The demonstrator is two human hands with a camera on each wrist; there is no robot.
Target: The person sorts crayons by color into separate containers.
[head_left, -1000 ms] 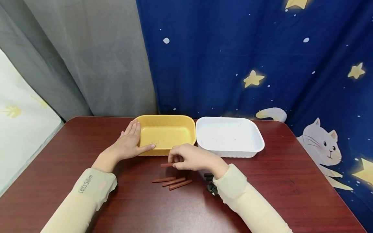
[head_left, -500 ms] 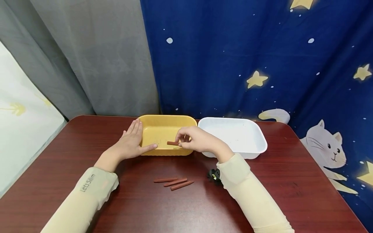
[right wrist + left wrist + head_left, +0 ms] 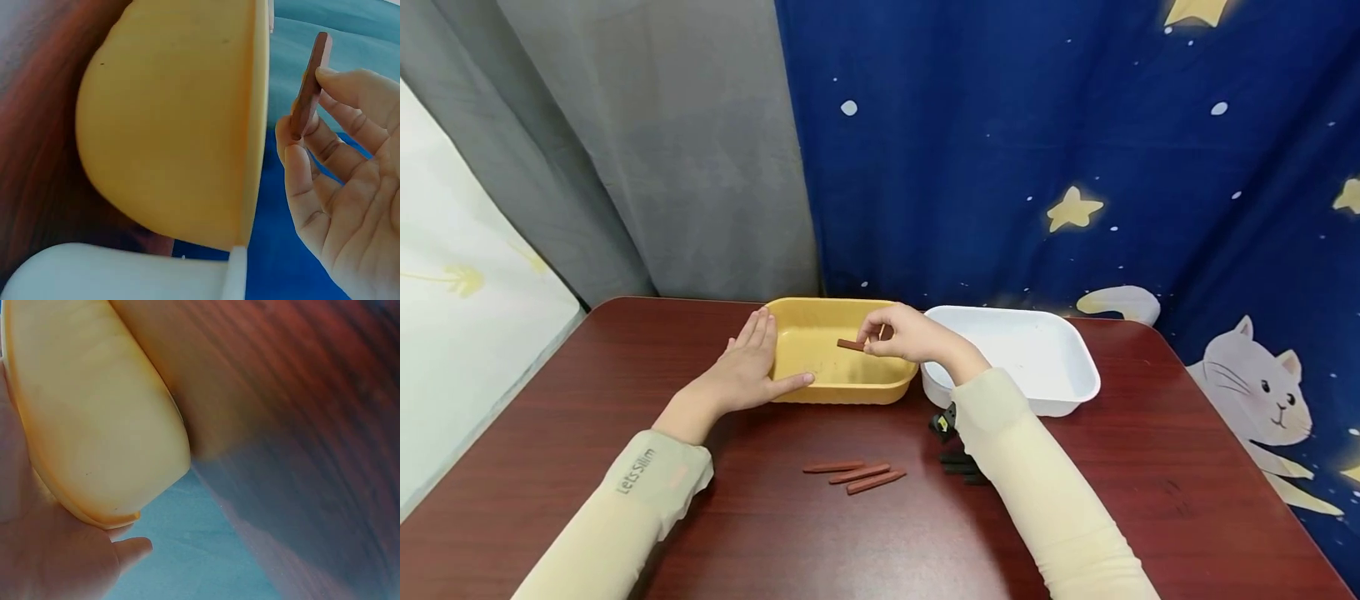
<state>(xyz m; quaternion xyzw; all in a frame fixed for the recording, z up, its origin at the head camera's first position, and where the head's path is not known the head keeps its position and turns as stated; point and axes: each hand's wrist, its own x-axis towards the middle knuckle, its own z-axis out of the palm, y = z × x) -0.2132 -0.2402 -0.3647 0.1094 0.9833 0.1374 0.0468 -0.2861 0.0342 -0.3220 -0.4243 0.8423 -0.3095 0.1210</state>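
Between thumb and fingertips my right hand [image 3: 901, 332] pinches a short reddish-brown crayon [image 3: 850, 344] over the yellow tray [image 3: 842, 395]. The right wrist view shows the same crayon [image 3: 311, 87] with flat sides, above the tray's rim. My left hand [image 3: 739, 377] lies against the tray's left end, fingers straight along the side and thumb reaching over the front rim. In the left wrist view its palm [image 3: 50, 550] rests close along the tray's edge. In front of the tray, 3 more reddish-brown crayons [image 3: 859, 473] lie side by side on the table.
A white tray [image 3: 1054, 408] stands right beside the yellow one. Several black sticks [image 3: 958, 468] lie on the table [image 3: 760, 533], partly hidden by the right sleeve. A black wrist device [image 3: 943, 423] is at the right cuff. Curtains hang behind the table.
My right hand has carried the crayon up from the table in front and over the yellow tray. The left hand has stayed at the tray's left end. The head view has shifted slightly.
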